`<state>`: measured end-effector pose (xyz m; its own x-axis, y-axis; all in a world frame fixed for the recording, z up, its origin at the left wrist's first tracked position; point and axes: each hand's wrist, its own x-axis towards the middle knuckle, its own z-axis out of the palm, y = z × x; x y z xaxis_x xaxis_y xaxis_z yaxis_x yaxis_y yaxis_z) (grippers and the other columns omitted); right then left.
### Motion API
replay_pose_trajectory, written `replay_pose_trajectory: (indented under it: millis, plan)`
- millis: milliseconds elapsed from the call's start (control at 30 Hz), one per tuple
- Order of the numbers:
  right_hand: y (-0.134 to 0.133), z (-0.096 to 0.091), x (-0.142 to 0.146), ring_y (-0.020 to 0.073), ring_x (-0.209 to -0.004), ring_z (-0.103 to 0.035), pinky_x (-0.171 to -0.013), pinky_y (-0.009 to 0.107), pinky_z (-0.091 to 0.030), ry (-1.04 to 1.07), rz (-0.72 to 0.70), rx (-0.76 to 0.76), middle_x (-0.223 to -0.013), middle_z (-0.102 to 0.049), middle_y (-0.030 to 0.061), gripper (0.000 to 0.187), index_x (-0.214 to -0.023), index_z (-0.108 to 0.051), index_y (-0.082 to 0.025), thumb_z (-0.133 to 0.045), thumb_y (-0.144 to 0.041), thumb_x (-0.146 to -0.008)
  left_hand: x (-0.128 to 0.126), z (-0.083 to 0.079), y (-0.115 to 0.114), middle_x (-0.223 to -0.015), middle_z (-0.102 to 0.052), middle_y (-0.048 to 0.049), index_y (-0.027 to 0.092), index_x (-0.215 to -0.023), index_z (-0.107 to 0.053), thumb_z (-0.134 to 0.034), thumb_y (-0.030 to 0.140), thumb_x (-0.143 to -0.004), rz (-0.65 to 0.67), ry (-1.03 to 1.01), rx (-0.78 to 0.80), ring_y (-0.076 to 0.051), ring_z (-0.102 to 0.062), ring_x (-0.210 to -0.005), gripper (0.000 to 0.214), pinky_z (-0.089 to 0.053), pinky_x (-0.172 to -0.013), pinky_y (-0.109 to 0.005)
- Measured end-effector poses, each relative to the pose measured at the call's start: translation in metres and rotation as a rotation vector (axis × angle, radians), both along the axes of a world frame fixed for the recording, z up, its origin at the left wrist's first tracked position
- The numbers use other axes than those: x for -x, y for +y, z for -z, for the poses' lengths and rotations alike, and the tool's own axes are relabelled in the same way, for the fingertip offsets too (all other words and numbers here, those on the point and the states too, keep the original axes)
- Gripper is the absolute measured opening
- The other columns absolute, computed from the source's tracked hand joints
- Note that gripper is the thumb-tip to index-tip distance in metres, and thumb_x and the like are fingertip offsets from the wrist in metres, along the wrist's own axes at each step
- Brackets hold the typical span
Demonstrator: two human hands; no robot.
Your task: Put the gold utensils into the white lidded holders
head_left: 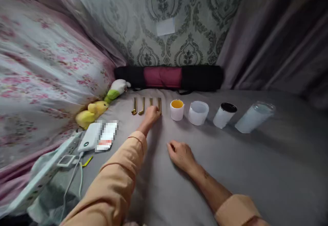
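My left hand (151, 114) reaches forward to a row of bent gold metal straws (140, 106) that lie on the grey cloth (256, 171). Its fingers are closed over the right-hand straws (159, 105); whether they grip one is hidden. My right hand (180, 155) rests on the cloth nearer to me, fingers curled loosely, holding nothing I can see. To the right of the straws stand a white cup with a yellow inside (176, 109), a white cup (199, 112), a white cup with a black inside (224, 114) and a pale tumbler (254, 117) leaning over.
A black and maroon roll bag (169, 77) lies along the patterned wall. Yellow and green plush toys (92, 112) sit at the left beside a floral sheet. A white power bank (89, 136), a power strip (41, 174) and cables lie at the near left.
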<state>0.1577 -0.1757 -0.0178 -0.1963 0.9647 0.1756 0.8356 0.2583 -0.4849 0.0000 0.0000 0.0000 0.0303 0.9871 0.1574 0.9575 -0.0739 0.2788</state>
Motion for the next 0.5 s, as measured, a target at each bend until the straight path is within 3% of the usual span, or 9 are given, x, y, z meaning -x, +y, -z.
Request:
replay_pose_trajectory:
  millis: [233, 500]
  plan:
    - [-0.0004, 0.0029, -0.0006, 0.0073, -0.048, -0.045, -0.05, 0.026, -0.016, -0.005, -0.004, 0.002, -0.057, -0.059, 0.0003, 0.034, -0.064, -0.054, -0.019, -0.035, -0.035, -0.087, -0.0014, 0.0019, 0.0003, -0.09, -0.064, -0.0085, 0.018, -0.084, -0.066, -0.053, 0.022, -0.07, -0.048, -0.025, 0.026, -0.019, -0.055, -0.086, 0.019, -0.038, -0.07, -0.024]
    - [0.0002, 0.0042, 0.0008, 0.0073, -0.05, -0.047, -0.051, 0.025, -0.018, 0.013, -0.006, 0.012, -0.057, -0.059, 0.0007, 0.035, -0.064, -0.055, -0.018, -0.034, -0.035, -0.087, -0.0014, -0.002, -0.0018, -0.089, -0.064, -0.0099, 0.017, -0.083, -0.066, -0.057, 0.028, -0.069, -0.093, -0.073, 0.079, -0.02, -0.057, -0.084, 0.02, -0.039, -0.067, -0.024]
